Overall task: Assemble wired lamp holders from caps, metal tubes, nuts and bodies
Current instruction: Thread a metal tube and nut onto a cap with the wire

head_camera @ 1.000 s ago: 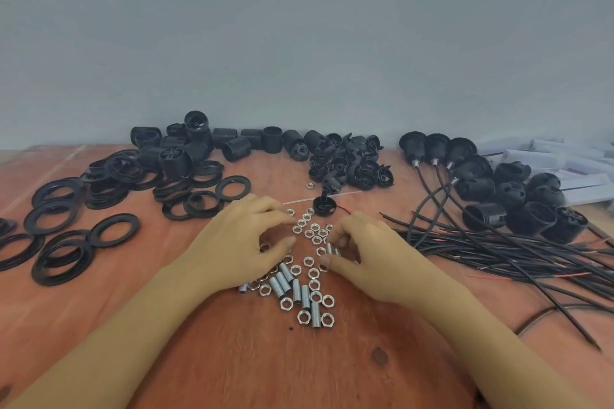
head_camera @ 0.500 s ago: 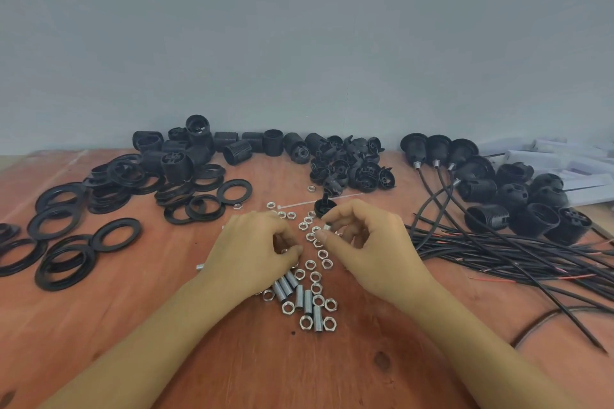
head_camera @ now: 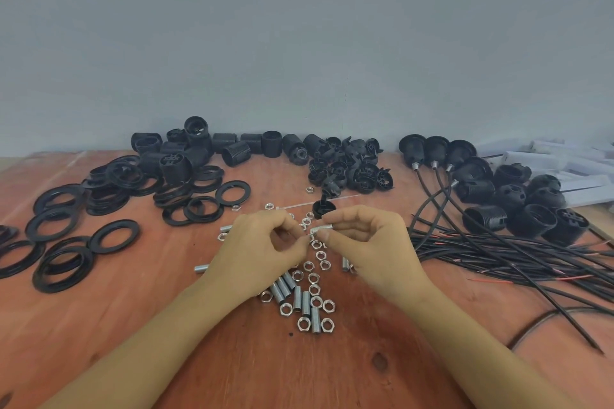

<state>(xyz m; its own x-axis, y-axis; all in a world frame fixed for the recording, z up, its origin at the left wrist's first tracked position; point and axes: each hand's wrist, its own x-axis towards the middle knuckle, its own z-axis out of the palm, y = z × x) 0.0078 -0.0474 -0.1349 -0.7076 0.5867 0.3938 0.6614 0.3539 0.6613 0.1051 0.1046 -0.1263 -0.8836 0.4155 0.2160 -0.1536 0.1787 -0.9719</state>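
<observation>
My right hand pinches a short threaded metal tube between thumb and forefinger, held level above the table. My left hand meets it at the tube's left end, fingertips pinched together on something small that I cannot make out, likely a nut. Beneath both hands lies a scatter of silver nuts and metal tubes. A single black cap sits just behind my fingers. Black lamp holder bodies are heaped at the back left, and small caps at the back centre.
Black rings spread over the left of the wooden table. Wired holders with black cables cover the right side, with more black bodies behind them. White boxes lie at the far right. A grey wall rises behind.
Both hands lifted from the pile of nuts and tubes. The right hand now holds a tube up, and the left hand has come to its end.
</observation>
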